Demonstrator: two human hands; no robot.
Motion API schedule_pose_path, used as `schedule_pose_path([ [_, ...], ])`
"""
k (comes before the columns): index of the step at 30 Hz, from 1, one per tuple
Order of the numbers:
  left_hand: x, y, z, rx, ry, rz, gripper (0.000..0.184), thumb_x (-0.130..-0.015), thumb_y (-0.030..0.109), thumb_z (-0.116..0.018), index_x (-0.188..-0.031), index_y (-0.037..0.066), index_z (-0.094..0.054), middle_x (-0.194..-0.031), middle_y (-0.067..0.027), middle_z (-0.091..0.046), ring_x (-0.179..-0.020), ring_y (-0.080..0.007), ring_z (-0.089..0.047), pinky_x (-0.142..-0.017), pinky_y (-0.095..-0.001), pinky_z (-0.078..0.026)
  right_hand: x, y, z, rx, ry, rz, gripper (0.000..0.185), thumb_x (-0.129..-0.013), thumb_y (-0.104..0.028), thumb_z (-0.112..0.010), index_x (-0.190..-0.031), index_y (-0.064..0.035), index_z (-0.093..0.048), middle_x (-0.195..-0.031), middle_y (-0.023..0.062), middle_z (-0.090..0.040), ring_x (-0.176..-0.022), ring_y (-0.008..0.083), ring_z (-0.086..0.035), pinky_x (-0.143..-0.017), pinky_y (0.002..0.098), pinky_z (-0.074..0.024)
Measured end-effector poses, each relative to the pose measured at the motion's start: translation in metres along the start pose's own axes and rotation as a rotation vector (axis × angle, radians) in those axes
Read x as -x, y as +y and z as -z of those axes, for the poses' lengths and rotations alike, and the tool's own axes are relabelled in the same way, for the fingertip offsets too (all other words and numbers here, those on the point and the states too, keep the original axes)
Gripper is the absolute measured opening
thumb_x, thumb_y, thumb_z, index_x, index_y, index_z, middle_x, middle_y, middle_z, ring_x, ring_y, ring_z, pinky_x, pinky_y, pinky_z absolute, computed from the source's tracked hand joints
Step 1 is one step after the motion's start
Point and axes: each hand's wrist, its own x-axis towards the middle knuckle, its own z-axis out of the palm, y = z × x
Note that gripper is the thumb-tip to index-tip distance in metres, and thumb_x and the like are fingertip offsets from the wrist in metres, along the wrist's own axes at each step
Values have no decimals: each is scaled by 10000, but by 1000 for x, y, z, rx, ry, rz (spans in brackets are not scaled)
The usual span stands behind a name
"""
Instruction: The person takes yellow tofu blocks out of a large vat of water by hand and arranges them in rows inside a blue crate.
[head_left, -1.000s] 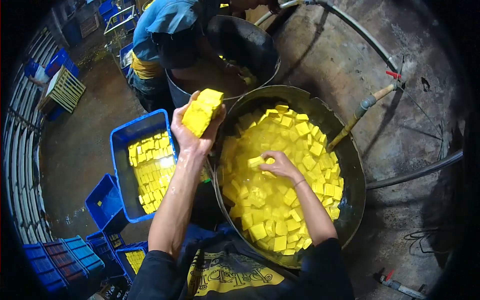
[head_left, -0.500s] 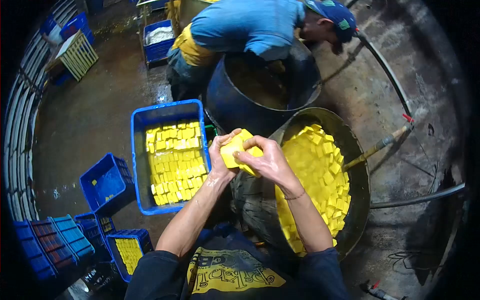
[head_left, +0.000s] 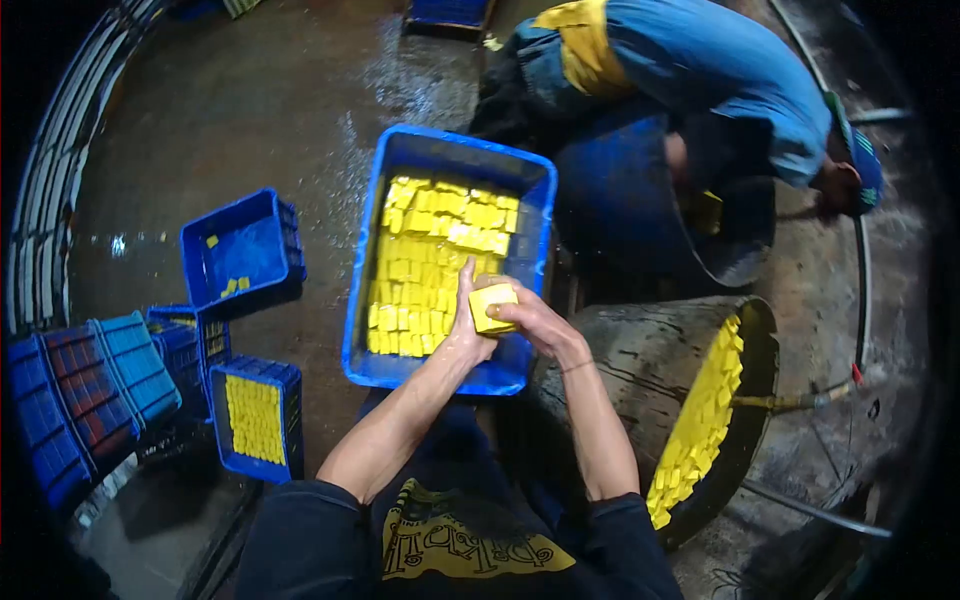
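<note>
Between my two hands is a small stack of yellow tofu blocks (head_left: 493,305), held over the near right part of a large blue crate (head_left: 367,285). My left hand (head_left: 470,325) presses on the stack's left side with its fingers pointing up and away. On the other side, my right hand (head_left: 542,325) grips the stack, its thumb lying on the top face. Rows of yellow tofu blocks (head_left: 420,265) lie packed inside the crate, with yellowish liquid over part of them. How many blocks I hold is hidden by my fingers.
To my right stands a large drum (head_left: 620,345) of yellow blocks. Beyond it, a co-worker (head_left: 720,60) bends over a dark blue drum (head_left: 615,190). Smaller blue crates (head_left: 290,245) and stacked crates (head_left: 135,365) stand at left. A hose (head_left: 863,280) runs at right.
My hands have carried the yellow blocks from beside the drum to over the blue crate. The view has shifted left. The co-worker's arm now reaches into the dark blue drum.
</note>
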Motion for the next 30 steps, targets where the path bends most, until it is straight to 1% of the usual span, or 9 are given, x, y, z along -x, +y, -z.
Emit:
schedule_pose_path([
  [4, -33, 46, 92, -273, 181, -167, 805, -902, 669, -341, -1407, 42, -347, -1291, -181, -517, -1118, -302, -548, -982, -448, -412, -83, 49, -10, -343, -78, -212, 411, -845, -213, -626, -1195, -8, -557, -1083, 54, -629, -990, 150, -589, -885, 278, -460],
  [8, -17, 70, 190, -2156, 734, -564, 534, -885, 333, -498, -1313, 16, -470, -1362, -235, -435, -1270, -394, -396, -1036, -463, -363, -159, 78, -41, -306, -37, -327, 344, -844, -283, -637, -1106, -63, -604, -1023, 42, -627, -912, 158, -595, -761, 334, -514],
  [12, 2, 66, 231, -2386, 466, -320, 596, -804, 239, -565, -1331, -2, -424, -1415, -218, -364, -1338, -417, -294, -1048, -533, -343, -238, 168, -91, 948, 569, -328, 743, -641, -587, -712, -1153, -57, -611, -1150, 186, -558, -1085, 363, -521, -974, 477, -415],
  [14, 4, 57, 236, -2376, 525, -528, 598, -778, 260, -593, -1295, -8, -454, -1340, -206, -434, -1302, -410, -345, -998, -552, -378, -218, 134, -130, 823, 525, -527, 902, -606, -590, -724, -1296, -42, -530, -1476, 242, -226, -1311, 561, -176, -1088, 520, -266],
  [20, 8, 68, 200, -2399, 569, -492, 662, -766, 214, -589, -1346, -48, -406, -1450, -252, -317, -1341, -416, -310, -1107, -448, -284, -186, 152, -67, -84, 274, -277, 746, -865, -408, -583, -1445, -21, -319, -1416, 175, -438, -1312, 287, -411, -1029, 413, -355],
  [23, -7, 75, 203, -2250, 621, -111, 756, -786, 265, -592, -1387, -105, -319, -1519, -278, -143, -1414, -384, -172, -1172, -372, -156, -146, 135, -35, -94, 213, -319, 710, -885, -384, -572, -1465, -74, -305, -1354, 123, -504, -1138, 249, -527, -854, 349, -463],
  [25, -11, 78, 182, -2572, 529, 52, 748, -775, 308, -612, -1356, -101, -376, -1482, -271, -265, -1401, -382, -211, -1161, -388, -197, -105, 109, -28, -17, 191, -230, 643, -909, -348, -571, -1444, -68, -351, -1269, 83, -561, -927, 171, -566, -697, 297, -501],
  [27, -28, 77, 176, -2305, 676, 138, 756, -763, 326, -620, -1373, -56, -389, -1481, -274, -270, -1382, -402, -249, -1136, -469, -235, -57, 107, -26, 93, 253, 33, 561, -887, -324, -636, -1338, -27, -483, -1208, 95, -602, -856, 171, -614, -732, 291, -506],
  [30, -65, 45, 145, -2353, 545, -379, 716, -753, 300, -641, -1325, -73, -424, -1466, -356, -188, -1357, -477, -234, -1115, -494, -249, 61, 35, -29, 84, 315, 204, 442, -901, -168, -631, -1283, 8, -496, -1163, 99, -614, -1038, 172, -614, -859, 290, -500],
])
